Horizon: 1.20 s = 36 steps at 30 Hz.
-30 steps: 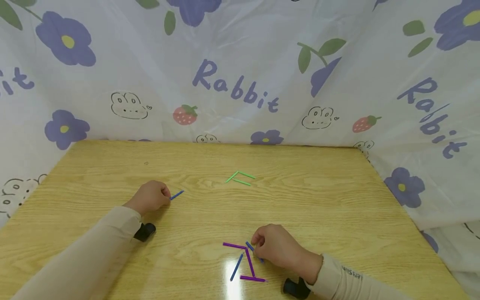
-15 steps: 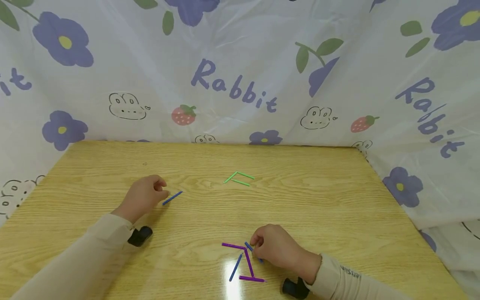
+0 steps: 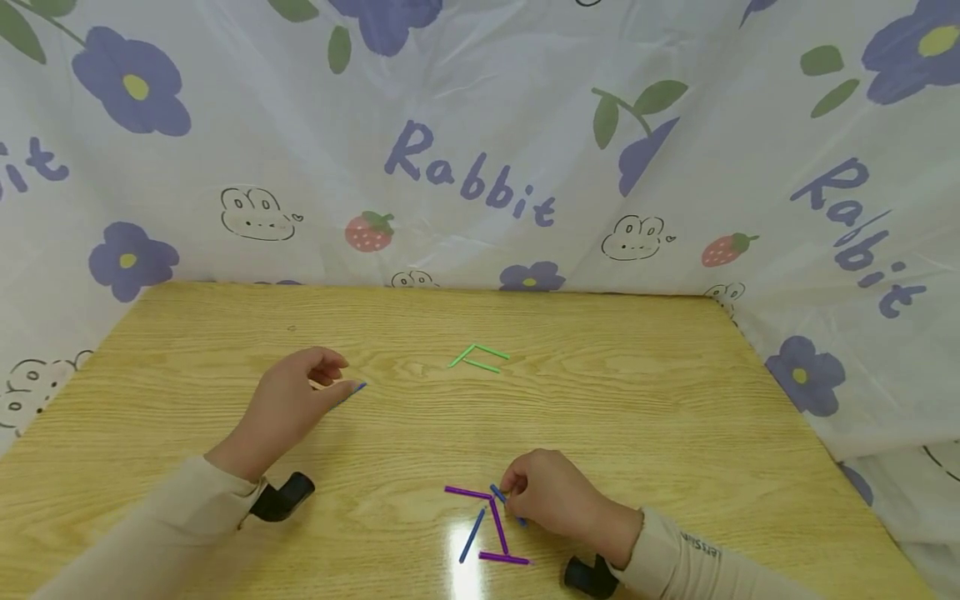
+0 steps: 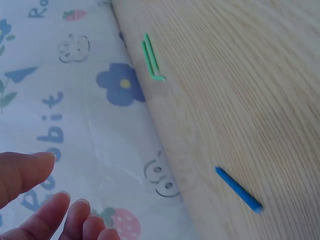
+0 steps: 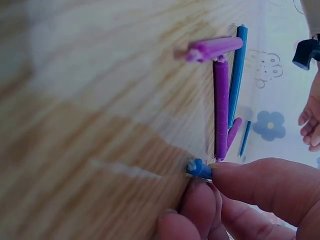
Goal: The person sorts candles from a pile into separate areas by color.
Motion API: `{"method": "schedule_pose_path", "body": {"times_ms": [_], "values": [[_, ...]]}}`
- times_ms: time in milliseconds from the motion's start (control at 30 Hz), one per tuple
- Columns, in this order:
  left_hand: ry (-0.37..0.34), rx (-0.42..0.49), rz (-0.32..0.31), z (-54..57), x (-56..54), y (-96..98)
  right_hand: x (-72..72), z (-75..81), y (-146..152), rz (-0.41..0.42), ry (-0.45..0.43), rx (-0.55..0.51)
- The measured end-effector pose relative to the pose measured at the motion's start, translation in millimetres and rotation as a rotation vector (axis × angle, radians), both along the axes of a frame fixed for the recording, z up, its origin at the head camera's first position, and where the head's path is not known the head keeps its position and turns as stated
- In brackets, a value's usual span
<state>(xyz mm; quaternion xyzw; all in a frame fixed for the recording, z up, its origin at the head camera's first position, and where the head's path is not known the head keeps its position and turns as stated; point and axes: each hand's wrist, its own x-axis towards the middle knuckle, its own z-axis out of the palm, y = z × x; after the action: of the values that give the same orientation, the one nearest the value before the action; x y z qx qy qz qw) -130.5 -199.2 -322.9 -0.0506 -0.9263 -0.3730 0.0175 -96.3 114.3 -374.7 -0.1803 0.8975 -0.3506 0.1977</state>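
My left hand [image 3: 288, 408] is above the left part of the table, its thumb and fingertips spread apart. Partly hidden behind it in the head view, a blue stick [image 4: 238, 189] lies on the wood, clear of the fingers in the left wrist view. Near the front, my right hand [image 3: 555, 493] pinches another blue stick [image 5: 200, 168] between thumb and fingers, low at the tabletop. Just left of this hand lie a third blue stick [image 3: 472, 536] and three purple sticks, one upper [image 3: 468, 492], one slanting in the middle [image 3: 499, 527], one at the bottom [image 3: 504, 557].
Farther back on the wooden table [image 3: 637, 375], green sticks [image 3: 482, 365] form an angular shape. A white cloth [image 3: 480, 100] printed with flowers and rabbits hangs behind the table's back edge. Each wrist carries a black camera mount [image 3: 285, 497].
My left hand has let go of its blue stick, its fingers parting, and now covers much of the stick in the head view. The right hand stays in place.
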Motion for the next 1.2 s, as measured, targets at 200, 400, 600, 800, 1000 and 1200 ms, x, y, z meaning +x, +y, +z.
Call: {"method": "schedule_pose_path", "body": {"times_ms": [200,400,600,800,1000,1200], "values": [[0.025,0.049,-0.039,2.8,13.4,16.6,0.1,-0.7,0,0.0,-0.007,-0.002],[-0.021,0.079,-0.089,-1.1,26.7,35.1,0.2,-0.4,0,0.002,-0.009,-0.008],[-0.053,0.115,-0.124,-11.1,38.3,50.4,-0.3,-1.5,0,0.007,-0.004,-0.004],[-0.102,0.147,-0.154,-20.6,46.0,61.8,0.3,-0.8,1,0.013,0.004,-0.006],[-0.148,0.192,-0.247,-31.3,53.5,72.8,-0.8,-2.3,1,0.022,0.029,0.02],[-0.18,0.224,-0.288,-42.6,60.5,79.3,-1.6,-1.0,0,0.024,0.021,0.034]]}}
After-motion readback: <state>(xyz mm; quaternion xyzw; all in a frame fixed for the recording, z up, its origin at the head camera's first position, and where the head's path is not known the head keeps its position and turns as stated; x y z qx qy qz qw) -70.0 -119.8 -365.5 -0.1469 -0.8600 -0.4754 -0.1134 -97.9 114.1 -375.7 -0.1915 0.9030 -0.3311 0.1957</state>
